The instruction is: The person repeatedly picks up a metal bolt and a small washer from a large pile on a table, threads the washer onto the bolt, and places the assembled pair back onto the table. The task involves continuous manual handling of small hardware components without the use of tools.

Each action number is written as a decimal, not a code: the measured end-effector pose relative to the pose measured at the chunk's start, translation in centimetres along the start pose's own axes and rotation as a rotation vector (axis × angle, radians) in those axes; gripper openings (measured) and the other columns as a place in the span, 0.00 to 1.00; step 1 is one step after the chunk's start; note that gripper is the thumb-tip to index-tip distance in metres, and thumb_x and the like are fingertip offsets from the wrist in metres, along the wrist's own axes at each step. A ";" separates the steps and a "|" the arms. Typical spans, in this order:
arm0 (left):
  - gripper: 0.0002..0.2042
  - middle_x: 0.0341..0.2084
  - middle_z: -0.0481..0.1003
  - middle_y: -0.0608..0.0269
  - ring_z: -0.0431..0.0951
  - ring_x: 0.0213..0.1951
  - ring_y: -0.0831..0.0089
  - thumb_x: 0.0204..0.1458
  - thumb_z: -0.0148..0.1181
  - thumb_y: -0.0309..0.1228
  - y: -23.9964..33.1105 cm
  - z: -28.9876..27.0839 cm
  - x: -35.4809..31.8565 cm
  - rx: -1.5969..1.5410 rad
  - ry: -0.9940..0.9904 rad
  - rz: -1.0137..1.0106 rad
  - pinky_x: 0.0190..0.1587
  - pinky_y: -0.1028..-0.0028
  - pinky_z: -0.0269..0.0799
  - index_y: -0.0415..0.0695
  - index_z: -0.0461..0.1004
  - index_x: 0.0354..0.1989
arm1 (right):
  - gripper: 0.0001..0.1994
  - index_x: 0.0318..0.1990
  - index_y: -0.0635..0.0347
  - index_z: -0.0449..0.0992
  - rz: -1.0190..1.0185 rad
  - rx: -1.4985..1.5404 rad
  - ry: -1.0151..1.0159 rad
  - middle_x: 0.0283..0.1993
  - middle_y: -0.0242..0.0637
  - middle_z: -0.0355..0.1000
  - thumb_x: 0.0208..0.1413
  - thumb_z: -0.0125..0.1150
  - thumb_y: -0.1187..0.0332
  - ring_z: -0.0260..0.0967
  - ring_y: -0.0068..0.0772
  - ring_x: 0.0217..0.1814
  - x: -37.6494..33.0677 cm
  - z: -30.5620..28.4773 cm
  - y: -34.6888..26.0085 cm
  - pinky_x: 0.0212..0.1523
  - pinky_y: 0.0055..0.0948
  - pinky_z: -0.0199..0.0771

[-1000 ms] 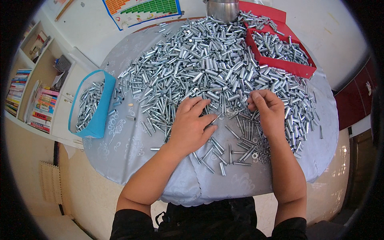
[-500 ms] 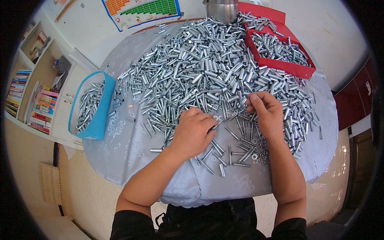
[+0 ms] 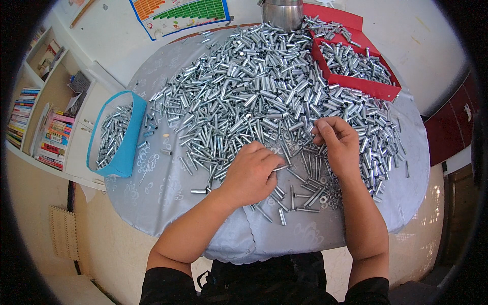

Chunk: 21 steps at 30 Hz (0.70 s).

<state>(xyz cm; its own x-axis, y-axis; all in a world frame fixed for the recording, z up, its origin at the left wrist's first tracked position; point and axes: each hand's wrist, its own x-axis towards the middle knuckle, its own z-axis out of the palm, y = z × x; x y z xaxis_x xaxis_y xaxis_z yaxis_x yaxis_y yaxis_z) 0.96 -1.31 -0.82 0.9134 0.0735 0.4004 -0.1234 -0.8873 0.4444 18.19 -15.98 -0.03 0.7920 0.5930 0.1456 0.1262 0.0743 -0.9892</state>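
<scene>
A broad heap of shiny metal sleeves and bolts (image 3: 244, 86) covers much of the table. My left hand (image 3: 252, 173) is closed at the heap's near edge, a thin metal bolt (image 3: 282, 167) sticking out from its fingertips toward the right. My right hand (image 3: 339, 146) hovers over the right side, thumb and forefinger pinched together; what they hold, if anything, is too small to make out. Between and below the hands lie loose bolts (image 3: 316, 195) and flat round washers (image 3: 333, 195). Curled fingers hide part of the left hand's grip.
A blue open box (image 3: 136, 134) of metal pieces stands at the left. At the far right, a red box (image 3: 356, 87) holds more. Behind the heap stands a steel container (image 3: 283, 15). A grey patterned cloth (image 3: 183, 213) covers the round table; a bookshelf (image 3: 56, 101) is further left.
My left hand has shifted slightly right and nearer to me, and a bolt now points out from its fingertips. My right hand has stayed almost still.
</scene>
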 end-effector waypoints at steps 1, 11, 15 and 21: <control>0.11 0.29 0.75 0.61 0.72 0.37 0.60 0.40 0.60 0.22 0.0 0.1 0.0 -0.004 0.012 -0.007 0.44 0.65 0.68 0.45 0.78 0.36 | 0.08 0.40 0.67 0.77 -0.001 0.004 0.000 0.31 0.34 0.76 0.61 0.57 0.70 0.70 0.19 0.28 0.0 0.0 0.0 0.30 0.19 0.69; 0.08 0.34 0.75 0.57 0.75 0.38 0.61 0.46 0.59 0.20 -0.4 -0.1 -0.2 -0.160 0.218 -0.092 0.42 0.68 0.70 0.41 0.78 0.36 | 0.05 0.34 0.63 0.80 -0.219 -0.509 -0.070 0.30 0.38 0.76 0.52 0.64 0.71 0.73 0.31 0.31 -0.1 -1.0 -0.9 0.33 0.28 0.72; 0.06 0.33 0.74 0.58 0.77 0.36 0.68 0.50 0.59 0.18 -0.6 -0.2 -0.3 -0.300 0.346 -0.205 0.38 0.74 0.72 0.39 0.76 0.36 | 0.07 0.33 0.60 0.80 -0.337 -0.815 -0.260 0.31 0.42 0.74 0.46 0.67 0.70 0.73 0.45 0.35 -0.2 -1.4 -1.4 0.37 0.37 0.73; 0.05 0.35 0.73 0.63 0.76 0.34 0.78 0.54 0.58 0.18 -1.2 0.0 -0.4 -0.546 0.418 -0.316 0.38 0.79 0.72 0.38 0.74 0.38 | 0.07 0.34 0.59 0.78 -0.406 -1.011 -0.361 0.33 0.44 0.71 0.49 0.64 0.67 0.71 0.48 0.40 -0.5 -1.6 -1.3 0.40 0.41 0.72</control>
<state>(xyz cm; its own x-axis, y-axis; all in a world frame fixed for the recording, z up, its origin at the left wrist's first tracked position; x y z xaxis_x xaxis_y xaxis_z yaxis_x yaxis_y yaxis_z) 0.70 -0.33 -1.53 0.7277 0.5499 0.4100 -0.1538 -0.4516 0.8788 18.54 -17.65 1.25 0.3859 0.8802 0.2762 0.8846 -0.2681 -0.3816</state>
